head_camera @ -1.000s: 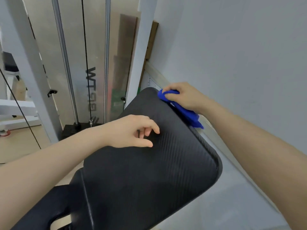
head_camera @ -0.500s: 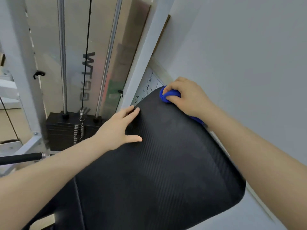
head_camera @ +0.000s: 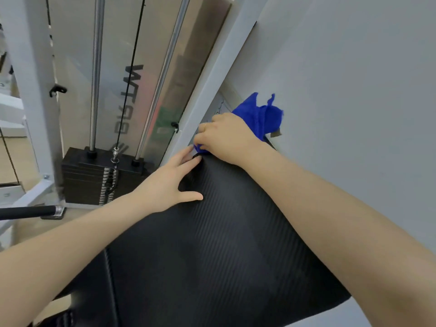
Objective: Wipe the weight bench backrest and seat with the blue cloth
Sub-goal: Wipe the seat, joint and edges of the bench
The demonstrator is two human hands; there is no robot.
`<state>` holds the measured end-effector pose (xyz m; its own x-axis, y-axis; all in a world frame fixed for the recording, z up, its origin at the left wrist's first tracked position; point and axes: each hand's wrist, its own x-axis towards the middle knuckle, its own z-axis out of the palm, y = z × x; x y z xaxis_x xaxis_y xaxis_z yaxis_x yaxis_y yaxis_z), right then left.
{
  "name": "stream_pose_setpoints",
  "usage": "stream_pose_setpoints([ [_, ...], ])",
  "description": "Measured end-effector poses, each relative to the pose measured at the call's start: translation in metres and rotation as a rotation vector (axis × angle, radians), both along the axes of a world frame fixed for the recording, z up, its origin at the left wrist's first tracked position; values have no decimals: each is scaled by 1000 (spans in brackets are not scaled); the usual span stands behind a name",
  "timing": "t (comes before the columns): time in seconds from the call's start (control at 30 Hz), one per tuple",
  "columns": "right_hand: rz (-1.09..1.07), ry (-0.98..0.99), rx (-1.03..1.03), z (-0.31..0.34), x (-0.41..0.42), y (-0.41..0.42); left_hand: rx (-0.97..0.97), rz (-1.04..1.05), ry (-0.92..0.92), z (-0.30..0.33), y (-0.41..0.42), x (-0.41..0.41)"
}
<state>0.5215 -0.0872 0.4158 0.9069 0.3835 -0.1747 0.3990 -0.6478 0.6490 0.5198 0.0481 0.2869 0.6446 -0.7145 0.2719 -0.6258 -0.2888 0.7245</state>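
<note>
Gripping the blue cloth (head_camera: 259, 114), the right hand (head_camera: 225, 138) has its fingers curled around it at the top edge of the black backrest (head_camera: 224, 244), centre of the frame; loose cloth sticks up behind the knuckles. The left hand (head_camera: 168, 185) lies flat, fingers spread, on the pad's left edge. A weight stack (head_camera: 94, 175) stands at left.

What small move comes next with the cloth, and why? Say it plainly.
Probably drag the blue cloth down the backrest toward you. The right hand holds it bunched at the top corner, half of it sticking up off the pad, while the left hand lies flat on the pad's left side, and the ribbed surface below lies uncovered.
</note>
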Motion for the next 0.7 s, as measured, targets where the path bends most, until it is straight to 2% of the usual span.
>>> stream_pose_setpoints([
  [0.07,-120,-76,26,9,2,-8,-22,31,24,-8,8,5],
  [0.17,-582,-259,174,22,2,-21,61,63,78,-26,28,14],
  [0.2,-628,-275,189,19,4,-20,116,26,111,-32,34,17],
  [0.3,-578,-331,134,-2,15,-4,269,-65,151,-48,46,21],
  [0.37,-485,-352,101,-14,21,10,292,-37,150,-59,48,20],
  [0.43,-365,-242,144,-45,20,33,233,52,181,-70,47,19],
  [0.53,-217,79,176,-104,3,76,144,189,257,-84,48,12],
  [0.57,-180,100,180,-108,5,78,146,213,272,-86,47,11],
  [0.63,-211,64,123,-90,15,64,174,226,310,-87,48,7],
  [0.7,-358,-65,46,-68,26,42,192,232,344,-90,54,5],
])
